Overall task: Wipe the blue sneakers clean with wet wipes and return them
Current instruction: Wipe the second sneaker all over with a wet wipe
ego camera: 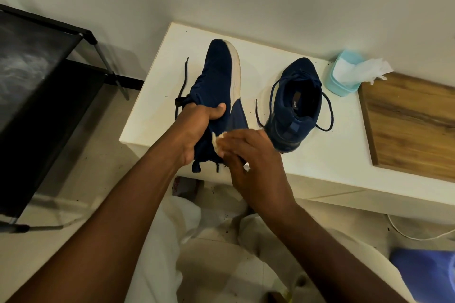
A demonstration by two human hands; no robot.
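Right hand [248,155], wipe [216,141] covering sneaker [219,74], tub [342,87], board [413,123]

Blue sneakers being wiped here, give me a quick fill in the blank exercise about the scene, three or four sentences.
The left hand grips one sneaker, whose ____ sole faces right.
The right hand rubs a crumpled wipe on that sneaker's ____ end.
The other sneaker stands on the table with its laces ____.
The tub of wipes stands beside a ____ board.
Missing: white; heel; untied; wooden.
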